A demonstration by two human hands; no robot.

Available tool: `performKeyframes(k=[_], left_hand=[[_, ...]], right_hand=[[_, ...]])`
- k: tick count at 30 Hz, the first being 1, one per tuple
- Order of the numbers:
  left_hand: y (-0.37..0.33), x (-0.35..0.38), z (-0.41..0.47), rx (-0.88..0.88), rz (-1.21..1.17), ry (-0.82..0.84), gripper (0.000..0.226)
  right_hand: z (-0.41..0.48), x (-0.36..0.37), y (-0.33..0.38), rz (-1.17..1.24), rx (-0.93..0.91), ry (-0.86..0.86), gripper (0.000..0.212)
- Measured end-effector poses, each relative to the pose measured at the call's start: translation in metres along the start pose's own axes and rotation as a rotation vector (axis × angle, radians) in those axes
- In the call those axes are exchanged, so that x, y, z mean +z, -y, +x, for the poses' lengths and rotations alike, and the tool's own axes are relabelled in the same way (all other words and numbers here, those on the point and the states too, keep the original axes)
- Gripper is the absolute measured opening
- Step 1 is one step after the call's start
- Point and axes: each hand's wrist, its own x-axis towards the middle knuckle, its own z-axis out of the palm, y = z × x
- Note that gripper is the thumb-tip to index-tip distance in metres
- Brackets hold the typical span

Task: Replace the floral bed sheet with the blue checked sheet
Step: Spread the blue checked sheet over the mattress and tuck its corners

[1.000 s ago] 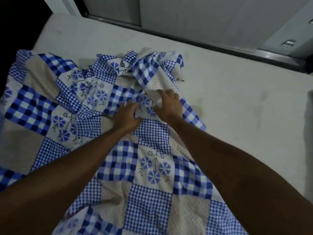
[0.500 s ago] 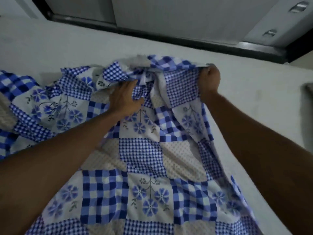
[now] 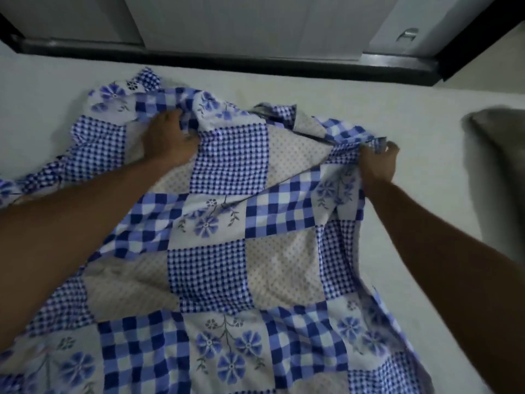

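The blue checked sheet (image 3: pixel 221 251), a patchwork of blue gingham, blue flowers and beige dotted squares, lies partly spread over the bare white mattress (image 3: pixel 426 194). My left hand (image 3: pixel 167 137) grips a bunched fold near the sheet's far edge. My right hand (image 3: pixel 377 163) pinches the sheet's far right edge, further right and a little nearer to me. The fabric between my hands is stretched fairly flat. No floral bed sheet is in view.
A dark bed frame edge (image 3: pixel 255 64) runs along the far side, with pale cabinet doors (image 3: pixel 255 21) behind it. A grey pillow (image 3: pixel 500 177) lies at the right edge on the mattress. Bare mattress shows beyond and right of the sheet.
My hands have moved apart, the right one carrying the sheet's edge further right. The crumpled far part has opened out and spread wider across the mattress.
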Motion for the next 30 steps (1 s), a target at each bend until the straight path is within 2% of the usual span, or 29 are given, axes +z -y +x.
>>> performKeyframes(k=[4, 6, 9, 12, 15, 16, 19, 20, 22, 24, 26, 28, 30], left_hand=[[0.000, 0.014, -0.012, 0.186, 0.240, 0.103, 0.100], [-0.002, 0.014, -0.005, 0.204, 0.261, 0.092, 0.102], [-0.010, 0.010, 0.005, 0.267, 0.212, 0.101, 0.068], [-0.024, -0.010, 0.020, 0.223, 0.147, -0.044, 0.045], [-0.027, -0.037, 0.036, 0.131, 0.038, -0.251, 0.031], [-0.026, -0.046, 0.043, 0.100, -0.004, -0.300, 0.032], [-0.021, -0.064, 0.060, 0.024, -0.042, -0.346, 0.042], [-0.019, -0.065, 0.064, -0.009, -0.071, -0.335, 0.047], [-0.010, -0.053, 0.054, -0.025, -0.127, -0.281, 0.056], [-0.002, -0.030, 0.021, 0.060, -0.130, -0.215, 0.056], [0.006, -0.002, -0.034, 0.157, -0.040, -0.190, 0.059], [0.012, 0.022, -0.103, 0.258, 0.018, -0.181, 0.059], [0.020, 0.044, -0.179, 0.289, -0.037, -0.149, 0.056]], right_hand=[[-0.029, 0.013, -0.015, 0.030, -0.099, 0.044, 0.064], [-0.025, 0.013, -0.015, -0.036, -0.141, 0.114, 0.058], [-0.022, 0.012, -0.015, -0.211, -0.290, 0.257, 0.054], [-0.006, -0.001, 0.002, -0.245, -0.415, 0.197, 0.053], [0.012, -0.023, 0.026, -0.162, -0.395, 0.102, 0.052], [0.020, -0.027, 0.032, -0.151, -0.407, 0.112, 0.054], [0.037, -0.026, 0.041, -0.196, -0.357, 0.313, 0.099], [0.041, -0.023, 0.040, -0.241, -0.299, 0.340, 0.103], [0.028, -0.021, 0.026, -0.337, -0.146, 0.242, 0.087], [-0.007, -0.024, 0.001, -0.406, -0.099, 0.054, 0.070], [-0.058, -0.031, -0.032, -0.445, -0.139, -0.041, 0.058], [-0.106, -0.040, -0.076, -0.499, -0.196, -0.043, 0.052], [-0.152, -0.058, -0.123, -0.563, -0.247, -0.033, 0.049]])
